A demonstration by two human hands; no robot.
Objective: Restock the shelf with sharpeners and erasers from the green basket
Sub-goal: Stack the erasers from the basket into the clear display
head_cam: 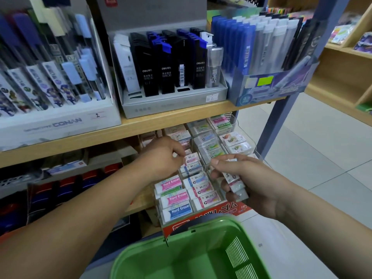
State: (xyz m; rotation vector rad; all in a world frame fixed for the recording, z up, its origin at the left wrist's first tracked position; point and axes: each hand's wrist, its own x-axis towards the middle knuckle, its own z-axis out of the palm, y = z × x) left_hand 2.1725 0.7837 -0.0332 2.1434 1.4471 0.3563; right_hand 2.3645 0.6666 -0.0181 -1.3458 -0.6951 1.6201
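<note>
Restocking well advanced: left hand pinches an eraser on the shelf; right hand grips stacked erasers; green basket appears nearly empty.

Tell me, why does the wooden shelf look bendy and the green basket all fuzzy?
Head view: the wide-angle lens bows the wooden shelf toward the picture's edges; the green basket sits close to the camera and is blurred; the Hard Eraser packs in the middle are sharp enough to read; the light is soft, with no hard shadows.
</note>
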